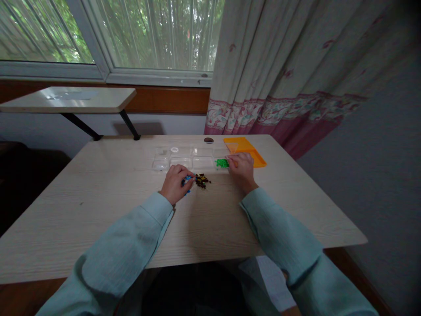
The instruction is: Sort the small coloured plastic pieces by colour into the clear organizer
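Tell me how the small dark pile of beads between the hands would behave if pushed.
The dark beads are a loose heap of tiny pieces, so a push would probably scatter them, not shift them as one. They look very light. On the smooth, flat table, some may slide or roll.

Before you is a pale wood-grain surface (pixel 98 210). Toward its far edge lies a clear compartment box (pixel 184 157), with an orange tray (pixel 245 149) at its right end and a small dark round thing (pixel 208 140) just behind. Nearer you, a heap of dark beads (pixel 201 180) lies loose, with blue beads (pixel 187 180) just left of it.
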Available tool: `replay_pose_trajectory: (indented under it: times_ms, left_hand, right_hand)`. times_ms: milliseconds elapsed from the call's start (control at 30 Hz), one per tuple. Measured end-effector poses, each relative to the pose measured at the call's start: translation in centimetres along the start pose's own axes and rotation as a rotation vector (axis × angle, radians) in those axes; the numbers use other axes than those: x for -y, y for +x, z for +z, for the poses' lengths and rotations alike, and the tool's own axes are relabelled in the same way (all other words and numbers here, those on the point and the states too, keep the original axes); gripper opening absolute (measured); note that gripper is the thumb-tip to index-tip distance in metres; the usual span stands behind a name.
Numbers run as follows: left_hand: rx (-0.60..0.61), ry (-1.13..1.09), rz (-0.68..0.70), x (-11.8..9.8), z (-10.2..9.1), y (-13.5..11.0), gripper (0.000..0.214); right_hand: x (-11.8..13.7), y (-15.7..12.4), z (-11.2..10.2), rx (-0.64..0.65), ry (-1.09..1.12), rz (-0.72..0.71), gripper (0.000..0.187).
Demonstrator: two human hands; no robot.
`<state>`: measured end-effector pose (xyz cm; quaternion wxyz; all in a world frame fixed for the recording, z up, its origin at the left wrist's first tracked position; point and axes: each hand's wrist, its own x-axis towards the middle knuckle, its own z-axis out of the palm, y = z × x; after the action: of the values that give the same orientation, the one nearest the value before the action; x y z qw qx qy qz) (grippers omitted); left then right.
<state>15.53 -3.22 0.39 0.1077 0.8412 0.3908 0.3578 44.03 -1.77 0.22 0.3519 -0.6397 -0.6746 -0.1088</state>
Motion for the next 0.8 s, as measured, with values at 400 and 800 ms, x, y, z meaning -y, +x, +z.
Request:
replay_pose_trajectory:
  times_ms: [400,800]
  left_hand:
    - [0.126,0.109,0.081,-2.9,1.3,0.1,0.016]
    - [0.146,0.176,0.151,-2.6,1.4,0.3,0.021]
  right_hand:
    - [1.0,-0.1,-0.1,0.002,0.023,-0.007,0.028]
    - [1.4,-0.3,0.3,-0.001,0.04,-0.039,0.027]
